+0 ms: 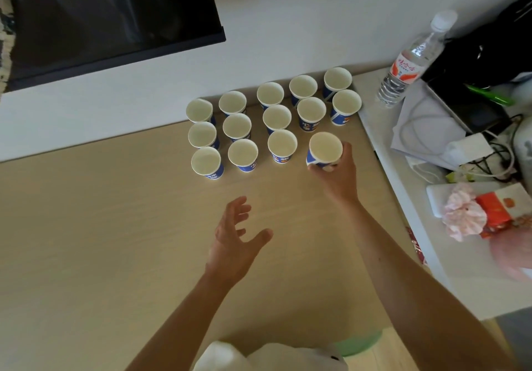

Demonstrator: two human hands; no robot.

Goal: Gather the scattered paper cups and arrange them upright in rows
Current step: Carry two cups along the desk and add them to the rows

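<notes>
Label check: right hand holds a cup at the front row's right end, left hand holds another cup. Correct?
No: in the head view the left hand is open, holding nothing. The right hand does hold a cup at the front row's right end.

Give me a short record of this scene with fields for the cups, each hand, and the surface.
surface: tan tabletop
standing cups: thirteen upright, in rows of five, five and three
held cup: at the right end of the front row; contact with the table cannot be told
right hand: grips the held cup
left hand: fingers spread, holds nothing
beside: water bottle on the white counter
</notes>
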